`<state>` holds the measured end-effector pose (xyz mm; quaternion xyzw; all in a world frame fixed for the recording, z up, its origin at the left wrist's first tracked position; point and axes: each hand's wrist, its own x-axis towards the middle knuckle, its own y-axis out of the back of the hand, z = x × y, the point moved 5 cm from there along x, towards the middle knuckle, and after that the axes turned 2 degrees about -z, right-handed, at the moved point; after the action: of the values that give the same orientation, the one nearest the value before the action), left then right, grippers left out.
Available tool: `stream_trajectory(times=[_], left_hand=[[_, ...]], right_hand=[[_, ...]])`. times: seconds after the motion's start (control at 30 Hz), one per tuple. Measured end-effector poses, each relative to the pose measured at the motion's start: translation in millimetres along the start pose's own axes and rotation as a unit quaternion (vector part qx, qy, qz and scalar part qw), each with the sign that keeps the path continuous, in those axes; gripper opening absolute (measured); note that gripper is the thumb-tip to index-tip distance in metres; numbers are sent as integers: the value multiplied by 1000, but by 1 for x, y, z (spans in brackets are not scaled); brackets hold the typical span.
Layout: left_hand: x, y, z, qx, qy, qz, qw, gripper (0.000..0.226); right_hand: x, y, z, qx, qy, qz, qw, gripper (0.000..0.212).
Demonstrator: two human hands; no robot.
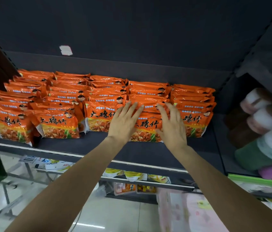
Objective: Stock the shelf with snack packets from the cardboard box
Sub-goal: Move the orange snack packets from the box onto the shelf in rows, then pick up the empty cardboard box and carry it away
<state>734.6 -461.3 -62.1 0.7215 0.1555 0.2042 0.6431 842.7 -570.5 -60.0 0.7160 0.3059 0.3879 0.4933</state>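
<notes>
Several rows of orange snack packets (60,124) stand on a dark shelf (85,148), filling it from left to right. Both my hands rest flat on the front packet (147,129) of the row right of centre. My left hand (123,121) presses its left side with straight fingers. My right hand (172,124) lies on its right side, fingers spread. The cardboard box is out of view.
Dark shelf walls close in on the left and right. Rolled towels (265,131) fill the neighbouring bay at right. Lower shelves hold yellow and orange packets (131,176). A bare strip of shelf runs in front of the packets. Pale floor tiles lie below.
</notes>
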Motion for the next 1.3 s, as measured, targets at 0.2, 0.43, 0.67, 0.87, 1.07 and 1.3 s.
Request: stream_trajectory(times=[0.2, 0.43, 0.67, 0.87, 1.07, 1.3], left_hand=[[8, -7, -3, -12, -12, -27, 999, 78], [20, -14, -8, 0, -33, -72, 997, 64], [10, -3, -6, -68, -20, -12, 997, 63], [-12, 29, -15, -111, 11, 94, 989, 45], [-65, 54, -62, -186, 92, 131, 969, 30], [-190, 62, -181, -247, 215, 166, 930, 25]], right_hand=[[6, -19, -4, -54, 41, -71, 995, 76], [21, -25, -2, -17, 11, -152, 988, 66], [12, -12, -10, -28, -1, -109, 994, 66], [-2, 15, -38, 15, 21, -11, 1000, 46], [-7, 20, -106, 135, 43, -58, 988, 28], [-22, 4, -249, 181, 123, -93, 971, 20]])
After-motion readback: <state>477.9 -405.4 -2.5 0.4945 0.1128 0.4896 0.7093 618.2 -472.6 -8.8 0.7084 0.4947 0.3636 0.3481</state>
